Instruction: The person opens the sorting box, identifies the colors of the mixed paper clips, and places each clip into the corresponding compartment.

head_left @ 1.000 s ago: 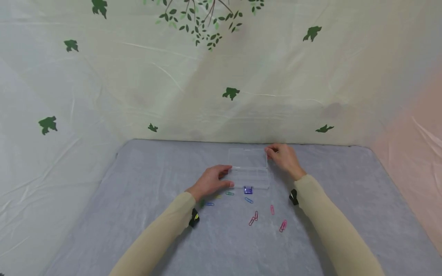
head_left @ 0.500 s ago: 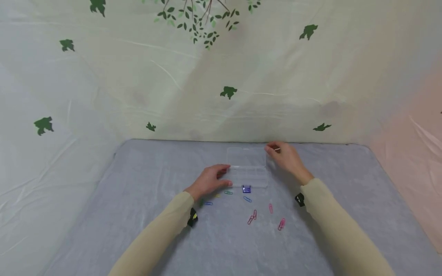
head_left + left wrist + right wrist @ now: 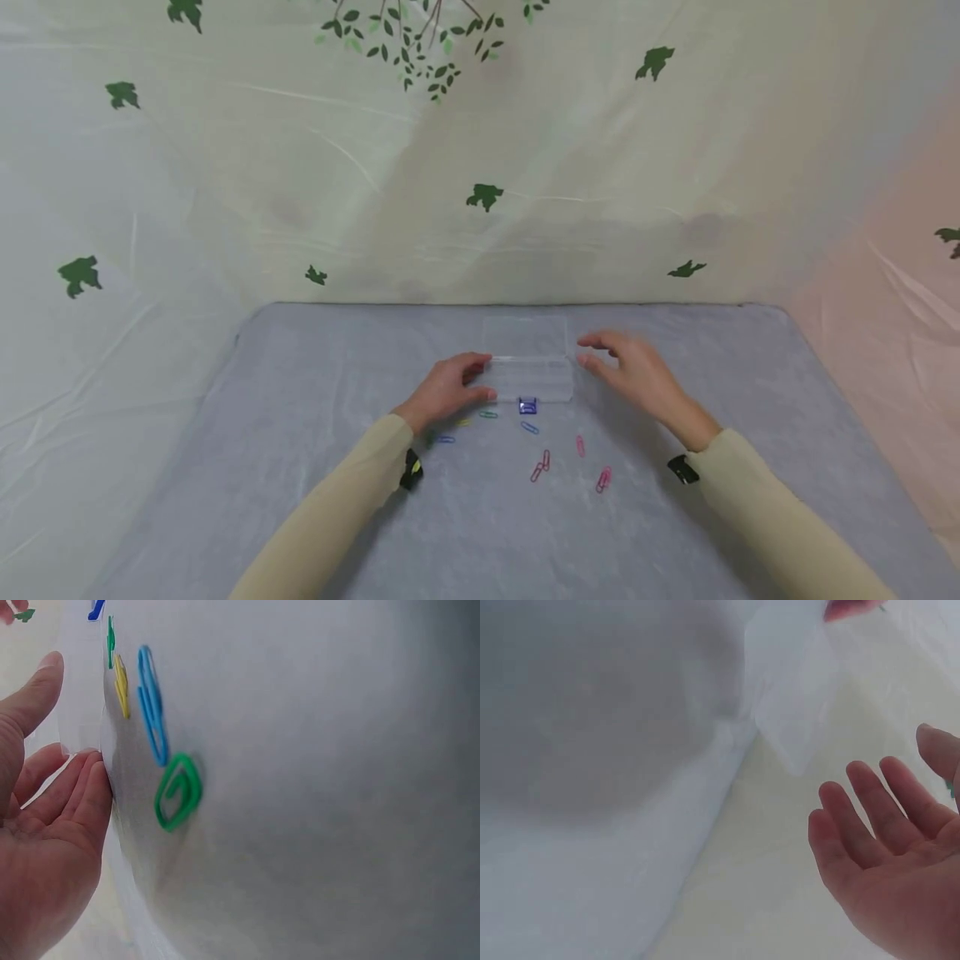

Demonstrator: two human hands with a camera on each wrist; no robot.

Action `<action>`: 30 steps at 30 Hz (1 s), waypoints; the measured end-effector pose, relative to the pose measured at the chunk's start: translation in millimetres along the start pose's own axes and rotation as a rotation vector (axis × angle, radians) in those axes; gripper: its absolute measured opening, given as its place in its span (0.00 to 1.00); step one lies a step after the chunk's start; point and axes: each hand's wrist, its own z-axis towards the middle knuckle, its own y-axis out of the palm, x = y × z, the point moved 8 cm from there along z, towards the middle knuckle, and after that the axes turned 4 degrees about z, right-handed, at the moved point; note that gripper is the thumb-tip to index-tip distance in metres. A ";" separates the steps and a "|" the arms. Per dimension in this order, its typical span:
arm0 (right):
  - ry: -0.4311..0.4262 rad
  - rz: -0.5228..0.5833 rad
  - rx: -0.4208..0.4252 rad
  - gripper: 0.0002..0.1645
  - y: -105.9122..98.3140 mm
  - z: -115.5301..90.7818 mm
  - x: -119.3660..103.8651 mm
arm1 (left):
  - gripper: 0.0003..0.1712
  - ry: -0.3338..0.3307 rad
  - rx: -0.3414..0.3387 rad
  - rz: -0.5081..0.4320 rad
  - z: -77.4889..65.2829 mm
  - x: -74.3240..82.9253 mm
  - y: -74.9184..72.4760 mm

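Note:
A clear plastic box (image 3: 528, 380) lies at the back of the table with its clear lid (image 3: 525, 335) flipped back. My left hand (image 3: 445, 390) grips the box's left end, thumb near the front corner and fingers near the rear one. A blue latch (image 3: 528, 406) sits at the middle of the front edge. Just to the right of the box, my right hand (image 3: 641, 377) holds nothing. Its fingers are relaxed and spread in the right wrist view, apart from the box.
In front of the box lie scattered paper clips: a blue one (image 3: 529, 427), dark red ones (image 3: 541, 467), pink ones (image 3: 603, 480) and a yellow one (image 3: 122, 686). A green spiral clip (image 3: 178, 792) lies near my left wrist. A pale curtain (image 3: 420, 225) hangs behind the table.
My right hand has let go of the lid's right rear corner and drawn back toward me, its fingers parting. My left hand stays on the box; the view has shifted slightly.

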 end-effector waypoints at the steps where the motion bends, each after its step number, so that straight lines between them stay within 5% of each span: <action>1: -0.002 -0.003 -0.003 0.20 -0.1 -4.3 -1.1 | 0.39 0.000 -0.001 0.000 0.6 0.1 -0.3; 11: -0.099 -0.018 -0.021 0.20 -1.7 -40.2 -9.5 | 0.39 0.018 0.001 0.013 7.9 -0.1 -3.3; 30: -0.205 -0.088 -0.195 0.23 18.7 -94.6 0.9 | 0.39 0.023 -0.001 -0.005 8.5 -1.9 -2.8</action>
